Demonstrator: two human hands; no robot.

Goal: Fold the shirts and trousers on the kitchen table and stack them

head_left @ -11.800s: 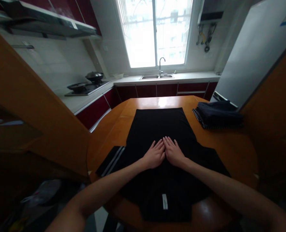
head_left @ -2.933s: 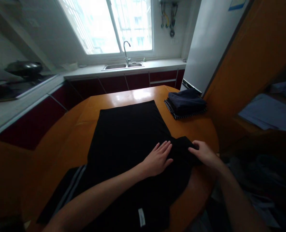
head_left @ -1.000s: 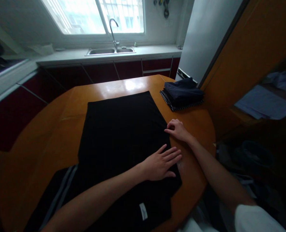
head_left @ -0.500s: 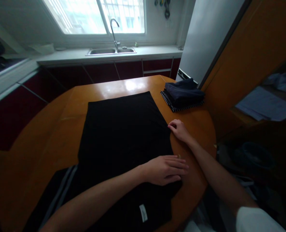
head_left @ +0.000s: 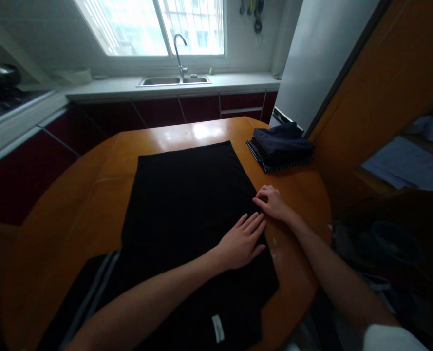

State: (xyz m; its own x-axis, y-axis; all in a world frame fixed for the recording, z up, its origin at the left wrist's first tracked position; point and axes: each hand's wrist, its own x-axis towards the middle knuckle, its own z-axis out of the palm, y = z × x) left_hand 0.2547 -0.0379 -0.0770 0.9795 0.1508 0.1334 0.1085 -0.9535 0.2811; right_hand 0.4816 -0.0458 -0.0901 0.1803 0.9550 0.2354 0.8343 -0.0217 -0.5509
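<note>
Black T-shirt (head_left: 183, 195) lies flat on wooden table (head_left: 99, 178); probably light, limp, best pinched at side edge and hem; left hand (head_left: 241, 242) open atop it, right hand (head_left: 273, 204) half-curled at edge, grip unclear.

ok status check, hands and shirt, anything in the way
Left hand flat on shirt. Right hand curled at its right edge, grip unclear. Shirt lies on table, striped sleeve at left. Folded pile beyond, apart from shirt.

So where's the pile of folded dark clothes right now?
In the head view, the folded pile sits on the far right part of the wooden table, right of the black shirt and beyond the right hand.
</note>
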